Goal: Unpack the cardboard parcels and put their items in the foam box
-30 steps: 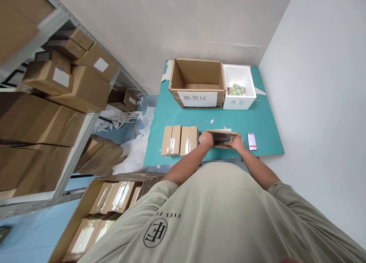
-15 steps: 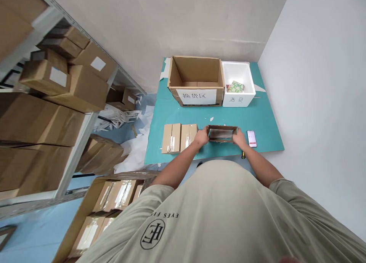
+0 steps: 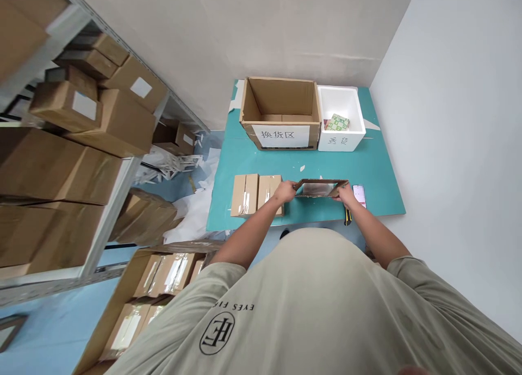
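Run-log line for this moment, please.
left hand: grips open carton, left end | right hand: grips its right end | two taped boxes: left of it | phone: by right hand

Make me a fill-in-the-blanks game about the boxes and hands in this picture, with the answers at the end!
1. The left hand and right hand grip an open cardboard box.
The number of small closed cartons on the table is ____.
2. Of the two hands, the one nearer the smartphone is the ____ one.
3. The foam box holding a green patterned packet is coloured ____.

Missing words: two; right; white.
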Tool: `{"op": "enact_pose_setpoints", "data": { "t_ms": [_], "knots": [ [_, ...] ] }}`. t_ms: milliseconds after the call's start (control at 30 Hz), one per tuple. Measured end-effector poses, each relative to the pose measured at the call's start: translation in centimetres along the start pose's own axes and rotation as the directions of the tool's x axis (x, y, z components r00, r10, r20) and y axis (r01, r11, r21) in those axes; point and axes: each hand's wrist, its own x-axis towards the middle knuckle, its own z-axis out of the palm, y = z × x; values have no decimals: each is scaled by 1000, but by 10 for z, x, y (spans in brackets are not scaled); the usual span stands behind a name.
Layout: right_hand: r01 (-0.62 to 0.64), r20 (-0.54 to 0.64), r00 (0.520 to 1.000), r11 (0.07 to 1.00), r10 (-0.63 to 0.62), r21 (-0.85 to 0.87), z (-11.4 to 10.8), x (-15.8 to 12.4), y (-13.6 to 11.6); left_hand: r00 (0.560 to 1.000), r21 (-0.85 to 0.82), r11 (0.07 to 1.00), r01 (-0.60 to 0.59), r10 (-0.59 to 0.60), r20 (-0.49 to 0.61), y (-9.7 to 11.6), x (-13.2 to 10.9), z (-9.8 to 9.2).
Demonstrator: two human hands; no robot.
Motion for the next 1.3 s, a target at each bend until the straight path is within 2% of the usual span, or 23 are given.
{"op": "enact_pose_setpoints", "data": {
  "t_ms": [100,233,367,567,767,900,1067,1200,1300],
  "knots": [
    [-83,8,997,980,82,184,-3,1,-5,999,42,999,-22,20,46,3,0,-10],
    [-76,-46,995,975,87,207,-9,3,-10,992,92,993,-74,64,111,8,0,-19],
    [-69,-71,993,965,90,253,-17,6,-11,997,54,996,-74,72,42,11,-4,-23],
    [-23,-29,999,940,35,341,-38,14,-24,984,-139,979,-149,133,-116,17,-18,-30],
    [4,-55,998,919,19,395,-45,14,-36,986,-179,972,-151,136,-96,21,-29,-45],
    [66,-69,997,930,-44,361,-45,13,-43,986,-242,958,-156,136,-97,22,-30,-61],
    [110,-51,994,934,-99,340,-48,14,-55,975,-347,920,-180,121,-185,22,-24,-74],
    [161,-88,986,927,-140,338,-47,13,-61,964,-390,902,-183,88,-249,25,-17,-75],
    [159,-93,987,917,-133,366,-47,11,-64,964,-443,879,-175,62,-257,27,-14,-75]
  ]
}}
